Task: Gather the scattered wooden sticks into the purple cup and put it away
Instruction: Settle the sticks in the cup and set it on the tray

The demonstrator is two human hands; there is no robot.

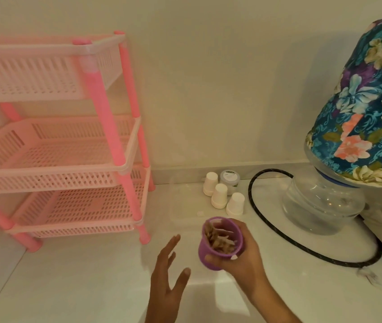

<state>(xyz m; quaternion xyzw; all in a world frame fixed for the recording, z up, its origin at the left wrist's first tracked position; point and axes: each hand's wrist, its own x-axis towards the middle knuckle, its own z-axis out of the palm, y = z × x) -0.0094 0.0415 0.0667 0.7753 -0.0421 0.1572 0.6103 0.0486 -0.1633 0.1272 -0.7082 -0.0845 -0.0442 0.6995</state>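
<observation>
The right hand (243,259) is grasping the purple cup (203,249), fingers wrapping round its far and right side and the thumb pressing its near wall, so much of the cup's outside is hidden behind the hand. The cup is tilting a little, mouth facing up and toward the camera, and it is being held above the white counter (92,276). Inside the grip, a bundle of wooden sticks (219,241) is sitting in the cup; they are blurring together and cannot be counted.

Just left of the grip, the left hand (166,283) is hovering with fingers spread and straight, holding nothing; its wrist is running out of the bottom edge.

Beyond the grip, three upturned white cups (219,195) and a small jar (229,179) are standing near a faint clear tray (183,206), whose outline is hard to trace. Well left of the grip, a pink rack (108,113) is standing, cut off by the frame. Right of the grip, a black hose (250,190) is looping round a water bottle (320,206), its upper part hiding under a floral cover (367,101).
</observation>
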